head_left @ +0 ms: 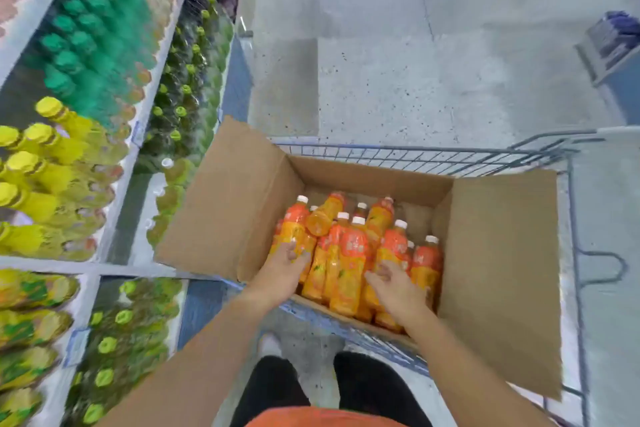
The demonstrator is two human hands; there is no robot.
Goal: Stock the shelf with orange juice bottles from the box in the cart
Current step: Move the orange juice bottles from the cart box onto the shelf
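Grip check: left hand [287, 265] has its fingers curled round a bottle at the left of the box [485, 253], though it doesn't look lifted yet. Right hand [394, 288] lies flat and loose on the orange juice bottles [353, 253], holding nothing. They're heaped crookedly in there, some lying across others, so pulling one could tumble its neighbours. Box sits in the cart [433, 156], and the shelf [104, 156] beside it looks pretty packed.

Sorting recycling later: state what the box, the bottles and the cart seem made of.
Box: corrugated cardboard by the look, matte brown, with creased flaps. Bottles: probably clear plastic, glossy, orange liquid showing through, white caps. Cart: thin wire grid, apparently metal with a bluish coating.
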